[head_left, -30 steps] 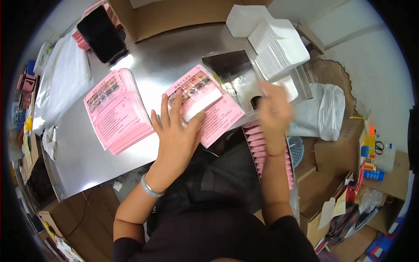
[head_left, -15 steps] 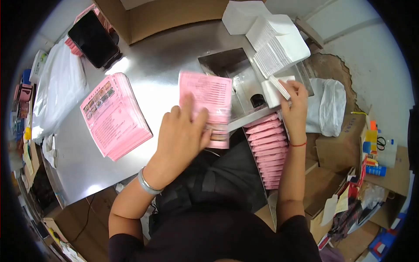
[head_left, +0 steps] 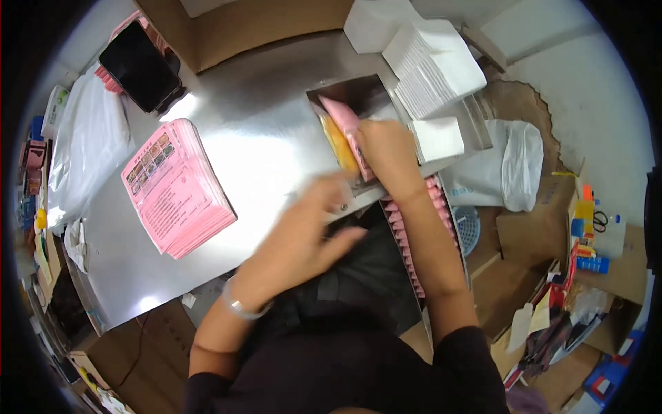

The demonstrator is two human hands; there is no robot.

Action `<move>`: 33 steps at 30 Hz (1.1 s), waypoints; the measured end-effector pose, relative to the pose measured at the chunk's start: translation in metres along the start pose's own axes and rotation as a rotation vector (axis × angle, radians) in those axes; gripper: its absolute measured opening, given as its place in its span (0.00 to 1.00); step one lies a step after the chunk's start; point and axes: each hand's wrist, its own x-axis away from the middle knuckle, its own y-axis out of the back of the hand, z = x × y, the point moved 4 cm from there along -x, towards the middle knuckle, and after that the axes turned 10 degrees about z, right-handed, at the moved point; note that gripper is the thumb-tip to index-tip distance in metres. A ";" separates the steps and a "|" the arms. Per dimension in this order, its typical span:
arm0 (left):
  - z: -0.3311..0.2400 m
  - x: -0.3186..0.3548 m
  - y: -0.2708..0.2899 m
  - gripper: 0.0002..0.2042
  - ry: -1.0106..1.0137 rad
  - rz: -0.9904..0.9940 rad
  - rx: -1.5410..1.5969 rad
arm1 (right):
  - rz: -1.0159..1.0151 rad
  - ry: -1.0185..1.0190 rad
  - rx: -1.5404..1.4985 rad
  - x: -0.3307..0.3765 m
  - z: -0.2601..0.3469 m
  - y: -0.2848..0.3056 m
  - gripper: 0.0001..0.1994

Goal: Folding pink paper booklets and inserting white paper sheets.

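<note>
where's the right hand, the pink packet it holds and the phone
Right hand (head_left: 390, 153), head view: back of the hand
Pink packet (head_left: 340, 114), head view: upper end
Phone (head_left: 140, 67), head view: dark screen

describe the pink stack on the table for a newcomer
Find the big shiny metal table. On its left half, below the black phone, lies the pink stack. Unlike the pink packets rowed under the right forearm, it lies flat, small photos printed on top.

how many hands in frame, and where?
2. The left hand, blurred, is over the near edge of the metal table; the right hand, partly hidden, is at the pink paper in the metal recess. No others show.
</note>
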 end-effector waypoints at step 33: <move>0.042 0.019 -0.009 0.21 -0.040 -0.155 -0.842 | -0.797 0.219 -0.219 0.090 -0.077 0.018 0.16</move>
